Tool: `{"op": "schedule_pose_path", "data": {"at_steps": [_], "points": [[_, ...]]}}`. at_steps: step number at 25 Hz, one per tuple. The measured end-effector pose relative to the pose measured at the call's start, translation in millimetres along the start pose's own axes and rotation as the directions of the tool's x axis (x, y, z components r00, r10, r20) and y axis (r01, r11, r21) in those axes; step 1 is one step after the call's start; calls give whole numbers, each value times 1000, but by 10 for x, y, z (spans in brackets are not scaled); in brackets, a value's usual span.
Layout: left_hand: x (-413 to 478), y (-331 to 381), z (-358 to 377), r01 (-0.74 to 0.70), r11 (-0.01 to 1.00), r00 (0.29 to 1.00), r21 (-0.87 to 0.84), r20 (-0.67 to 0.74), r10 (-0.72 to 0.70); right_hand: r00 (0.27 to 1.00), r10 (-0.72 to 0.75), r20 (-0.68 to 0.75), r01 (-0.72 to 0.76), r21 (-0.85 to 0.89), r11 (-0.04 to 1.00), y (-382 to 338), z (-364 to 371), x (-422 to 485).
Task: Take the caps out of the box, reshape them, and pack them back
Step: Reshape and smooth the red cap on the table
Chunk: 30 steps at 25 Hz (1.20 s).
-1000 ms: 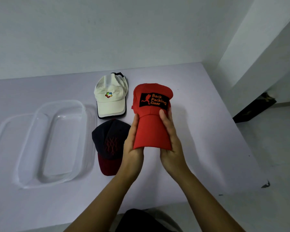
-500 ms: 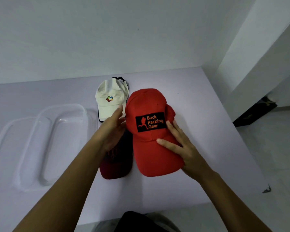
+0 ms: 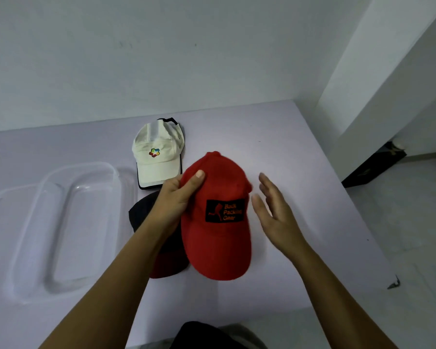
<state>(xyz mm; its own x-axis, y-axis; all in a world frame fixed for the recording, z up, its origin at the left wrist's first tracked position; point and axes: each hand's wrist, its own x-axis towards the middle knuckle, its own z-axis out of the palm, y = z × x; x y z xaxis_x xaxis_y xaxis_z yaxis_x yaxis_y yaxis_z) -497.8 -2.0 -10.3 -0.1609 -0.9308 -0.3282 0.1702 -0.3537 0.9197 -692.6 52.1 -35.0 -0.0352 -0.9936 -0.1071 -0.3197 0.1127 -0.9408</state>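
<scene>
Left hand (image 3: 176,197) gripped red cap (image 3: 217,222) crown | right hand (image 3: 275,212) open, empty, beside it | best: round crown evenly, mid-table.

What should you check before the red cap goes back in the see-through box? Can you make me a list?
1. Left hand has a grip on the red cap: ok, thumb on its crown.
2. Right hand helping: not ok, it is open and off the cap.
3. Red cap's crown rounded out: ok, it looks domed.
4. Clear plastic box ready: ok, it shows nothing inside.
5. White cap and dark cap packed: not ok, both lie on the table.
6. Dark cap's shape: cannot tell, the left arm covers most of it.
</scene>
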Motion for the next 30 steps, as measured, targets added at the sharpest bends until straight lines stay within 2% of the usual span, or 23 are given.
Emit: {"op": "schedule_pose_path", "data": {"at_steps": [2,4,6,8,10,13,15,16,18,19,21,24,26,30], "points": [[13,-8,159,-21,1000,997,-12,70,22,990,95,104,-117,236,965,-79,22,155],[105,-66,222,-39,998,991,-47,128,44,979,100,177,-170,446,878,-86,-13,254],[233,-187,210,-39,998,990,-43,131,44,979,99,179,-181,530,828,-6,-72,328],[401,-405,203,-27,995,999,92,33,24,978,153,143,-202,454,868,198,-91,426],[567,-677,225,44,955,997,292,-77,-22,971,231,61,-239,268,934,475,-92,573],[803,-1022,271,151,884,986,443,-135,-101,955,297,2,-297,47,954,894,-154,766],[926,-1144,283,176,846,980,503,-166,-105,954,299,14,-297,-69,952,1071,-197,861],[973,-1189,289,175,821,979,544,-182,-87,960,279,12,-271,-197,942,1148,-213,907],[1052,-1270,292,143,757,973,638,-230,9,979,205,4,-176,-493,852,1208,-190,987],[1060,-1284,314,136,742,962,657,-268,61,985,171,-6,-148,-534,832,1212,-162,1011],[1034,-1272,419,139,761,929,634,-349,121,986,165,-23,-161,-386,908,1173,-91,1031],[982,-1242,579,185,863,894,471,-445,51,964,261,-46,-264,-86,961,1085,4,1059],[1014,-1283,570,212,915,880,345,-475,-24,951,306,-30,-307,-24,951,1113,20,1095],[1119,-1336,471,311,906,836,286,-536,-117,931,362,-54,-365,-64,929,1181,-27,1184]]}}
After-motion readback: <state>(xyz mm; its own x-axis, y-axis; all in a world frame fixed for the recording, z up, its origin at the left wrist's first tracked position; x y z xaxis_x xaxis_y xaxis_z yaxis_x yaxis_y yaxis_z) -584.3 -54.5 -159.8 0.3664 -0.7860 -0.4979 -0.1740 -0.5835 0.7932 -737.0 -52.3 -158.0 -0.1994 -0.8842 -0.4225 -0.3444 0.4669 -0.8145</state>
